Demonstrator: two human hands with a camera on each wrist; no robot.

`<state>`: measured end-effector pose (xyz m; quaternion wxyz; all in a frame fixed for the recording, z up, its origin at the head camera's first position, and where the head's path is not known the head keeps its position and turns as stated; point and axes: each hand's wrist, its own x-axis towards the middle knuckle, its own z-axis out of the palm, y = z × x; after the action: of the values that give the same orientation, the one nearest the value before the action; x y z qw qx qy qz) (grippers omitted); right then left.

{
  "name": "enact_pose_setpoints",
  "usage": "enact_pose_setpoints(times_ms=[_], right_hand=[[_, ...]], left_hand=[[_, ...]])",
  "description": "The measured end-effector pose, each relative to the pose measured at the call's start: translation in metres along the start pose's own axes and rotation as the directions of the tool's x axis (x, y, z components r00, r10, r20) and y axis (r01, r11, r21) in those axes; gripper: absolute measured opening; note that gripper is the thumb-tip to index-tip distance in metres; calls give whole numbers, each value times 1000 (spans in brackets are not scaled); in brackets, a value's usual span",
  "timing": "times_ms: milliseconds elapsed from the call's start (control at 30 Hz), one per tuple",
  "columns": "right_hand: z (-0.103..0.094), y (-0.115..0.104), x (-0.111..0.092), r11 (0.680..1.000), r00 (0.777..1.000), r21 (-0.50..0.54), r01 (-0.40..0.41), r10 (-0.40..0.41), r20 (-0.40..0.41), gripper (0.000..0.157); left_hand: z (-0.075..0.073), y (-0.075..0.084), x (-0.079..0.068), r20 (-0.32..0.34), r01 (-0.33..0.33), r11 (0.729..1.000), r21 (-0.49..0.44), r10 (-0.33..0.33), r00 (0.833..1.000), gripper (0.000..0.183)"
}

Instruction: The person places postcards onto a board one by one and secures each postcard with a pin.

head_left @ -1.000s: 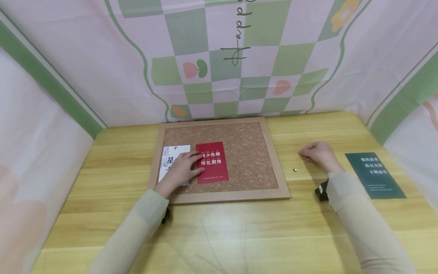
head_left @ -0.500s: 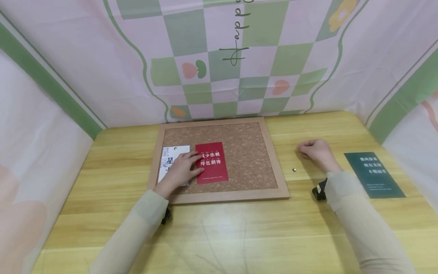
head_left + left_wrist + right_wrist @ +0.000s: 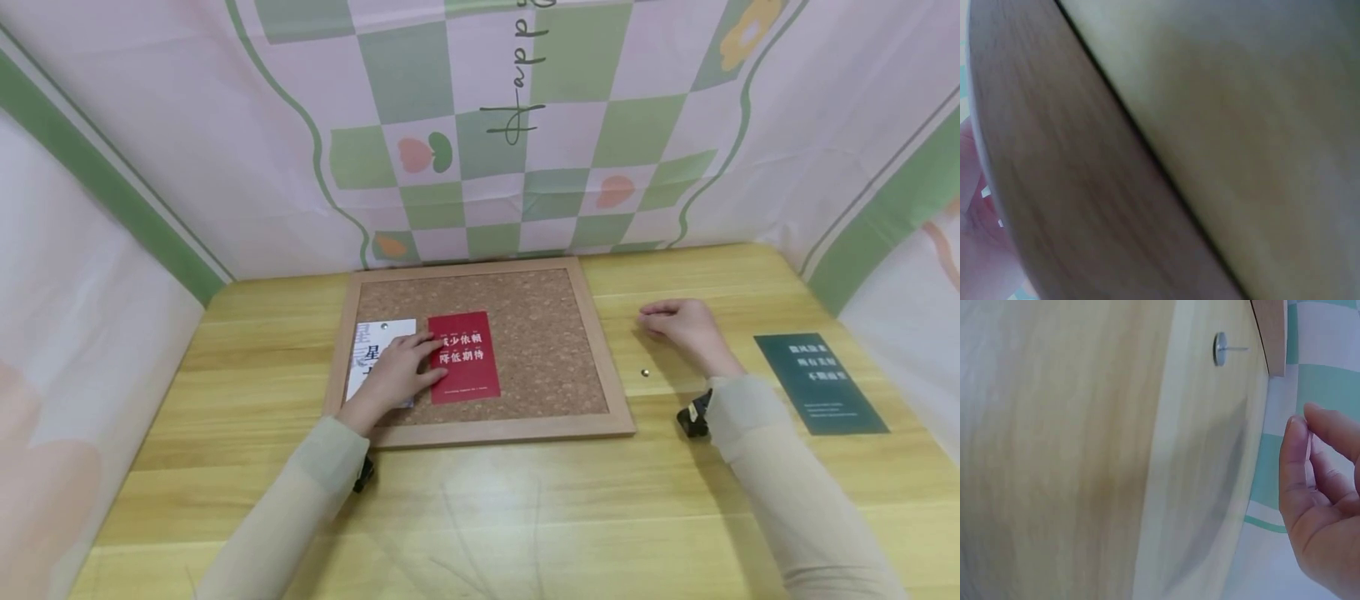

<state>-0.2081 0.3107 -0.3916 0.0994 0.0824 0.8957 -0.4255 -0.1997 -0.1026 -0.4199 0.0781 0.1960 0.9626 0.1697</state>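
Red card (image 3: 468, 367), one of three, under spread left fingers (image 3: 422, 341); right fingers (image 3: 1294, 453) nearly meeting, hold unclear.

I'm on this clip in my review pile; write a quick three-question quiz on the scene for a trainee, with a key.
1. Multiple choice: which card lies off the corkboard, on the table?
a) the red one
b) the white one
c) the green card

2. True or false: the right wrist view shows the spike of the loose pin on the table.

3. Fill in the blank: in the head view, the left hand partly covers two cards, the red card and the ____ card.

Key: 1. c; 2. true; 3. white, as in the white card at the board's left side.
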Motion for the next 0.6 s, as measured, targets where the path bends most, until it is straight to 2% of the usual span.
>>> enact_pose_setpoints(times_ms=[333,600], right_hand=[[4,-3,3,999,1000,39,8,-9,17,45],[9,-10,5,998,998,-12,61,-61,10,44]], left_hand=[[-1,2,0,6,-3,1000,1,3,1000,56],[-1,1,-1,6,0,1000,-4,0,1000,56]])
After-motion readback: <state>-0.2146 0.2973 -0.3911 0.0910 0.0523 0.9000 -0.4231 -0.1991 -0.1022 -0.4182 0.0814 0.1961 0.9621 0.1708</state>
